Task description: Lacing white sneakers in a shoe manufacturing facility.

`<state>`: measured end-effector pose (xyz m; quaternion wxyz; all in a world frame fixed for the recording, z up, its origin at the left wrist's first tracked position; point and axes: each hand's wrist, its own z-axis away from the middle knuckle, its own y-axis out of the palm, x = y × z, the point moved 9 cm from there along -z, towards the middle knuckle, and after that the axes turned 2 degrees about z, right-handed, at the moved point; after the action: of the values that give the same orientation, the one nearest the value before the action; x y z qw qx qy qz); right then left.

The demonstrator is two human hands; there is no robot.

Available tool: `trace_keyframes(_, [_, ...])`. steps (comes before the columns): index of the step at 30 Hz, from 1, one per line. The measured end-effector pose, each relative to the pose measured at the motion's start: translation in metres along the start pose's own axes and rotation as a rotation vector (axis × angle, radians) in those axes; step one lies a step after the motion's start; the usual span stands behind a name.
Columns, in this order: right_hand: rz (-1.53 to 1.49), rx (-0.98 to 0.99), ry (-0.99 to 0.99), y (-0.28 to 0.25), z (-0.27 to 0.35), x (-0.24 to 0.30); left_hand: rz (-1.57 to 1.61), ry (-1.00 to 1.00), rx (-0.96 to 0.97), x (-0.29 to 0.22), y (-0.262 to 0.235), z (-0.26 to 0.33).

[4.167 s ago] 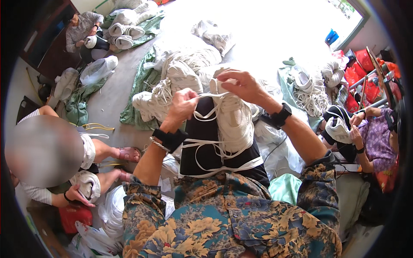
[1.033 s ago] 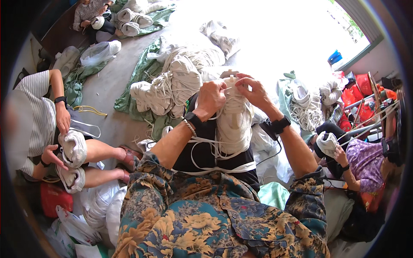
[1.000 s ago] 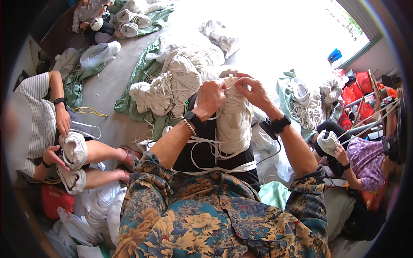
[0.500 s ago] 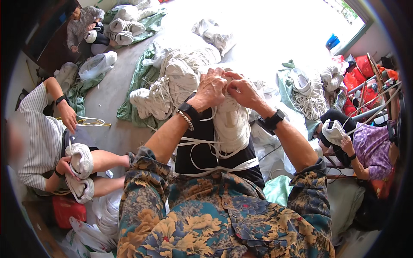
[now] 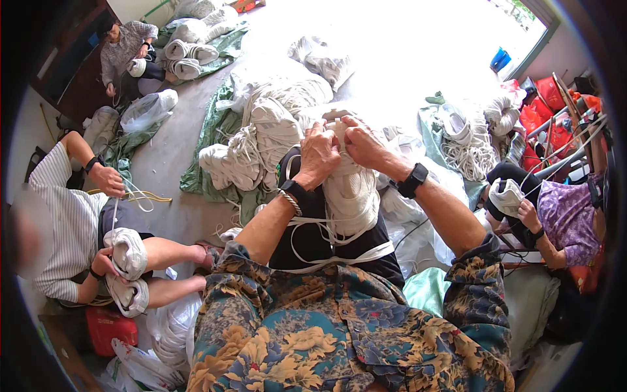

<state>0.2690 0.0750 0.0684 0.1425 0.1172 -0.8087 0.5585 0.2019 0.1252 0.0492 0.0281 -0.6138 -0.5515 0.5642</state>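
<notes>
A pale white shoe upper (image 5: pixel 351 199) rests on my dark-clad thighs, its toe end toward me. My left hand (image 5: pixel 319 155) is closed at the left edge of its opening, fingertips pinching there. On the opposite edge, my right hand (image 5: pixel 369 150) is also closed, thumb and fingers bent against the upper. Whether a lace end sits between my fingertips is too small to tell. Loose white laces (image 5: pixel 349 259) trail from beneath the upper and lie across my lap.
Beyond my hands, a heap of white shoe uppers (image 5: pixel 273 124) and laces covers a green sack (image 5: pixel 208 153). A person at left (image 5: pixel 72 215) holds uppers and a lace; another at right (image 5: pixel 567 209) holds one. A third person (image 5: pixel 128 55) sits far left. Red bags (image 5: pixel 552 95) lie at right.
My hands have moved a little apart on the upper, the left one lower and the right wrist turned. The left neighbour's upper hand has shifted right and draws a lace taut.
</notes>
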Motion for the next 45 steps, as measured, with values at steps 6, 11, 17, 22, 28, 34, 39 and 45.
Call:
trace_keyframes(6, [0.242,0.253,0.003,0.015,-0.011,-0.006,0.088,0.03,-0.004,0.002,-0.001,0.0])
trace_keyframes(11, [0.254,0.395,0.088,0.016,-0.016,-0.004,0.154,0.041,-0.002,0.008,-0.008,0.004])
trace_keyframes(17, [-0.055,0.293,0.077,-0.015,-0.009,-0.002,0.233,0.091,-0.035,0.018,-0.02,0.001])
trace_keyframes(22, [-0.469,-0.025,0.287,-0.073,0.028,-0.063,0.126,0.15,0.162,0.008,-0.02,-0.005])
trace_keyframes(28, [-1.682,-0.196,0.725,-0.023,0.057,-0.064,0.236,0.143,0.28,0.024,-0.007,-0.003])
trace_keyframes(34, [-2.042,-0.079,0.627,-0.02,0.049,-0.081,0.264,0.06,0.145,0.01,-0.028,0.009])
trace_keyframes(39, [-1.938,-0.474,0.602,-0.088,0.078,-0.138,0.259,-0.097,0.176,0.031,-0.024,0.022])
trace_keyframes(45, [-1.709,-0.53,0.751,-0.104,0.113,-0.187,0.024,0.087,0.019,0.033,-0.045,0.025])
